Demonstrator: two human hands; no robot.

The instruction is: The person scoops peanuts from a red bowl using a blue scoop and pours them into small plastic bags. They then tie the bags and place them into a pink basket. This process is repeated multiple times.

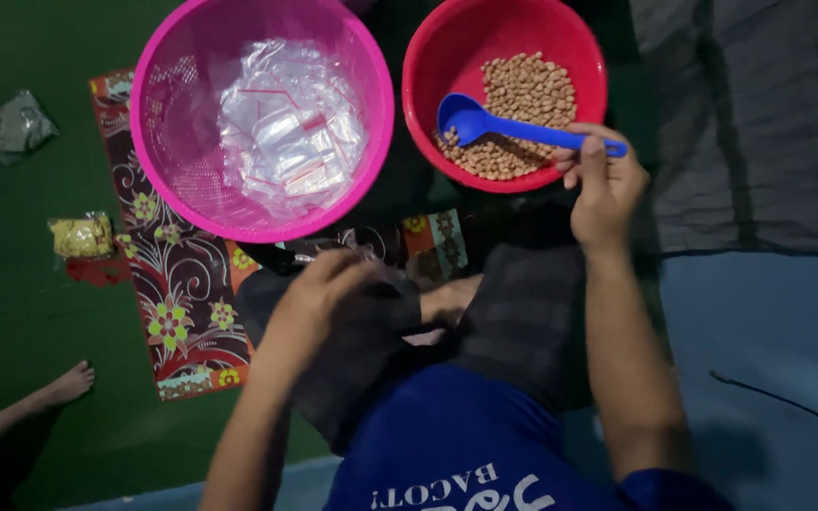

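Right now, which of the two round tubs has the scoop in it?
The red bowl, the smaller one on the right, holding peanuts. The right hand holds the blue scoop in it. The pink basket holds only clear plastic bags.

A pink basket (158,123) stands at the top left, and clear small plastic bags (288,128) lie inside it. Under it is a dark mat (177,284) with flower pattern, on a green floor (21,312). A yellow packet (80,236) and a grey crumpled bag (15,124) lie at the left. Another person's bare foot (66,384) shows at lower left.
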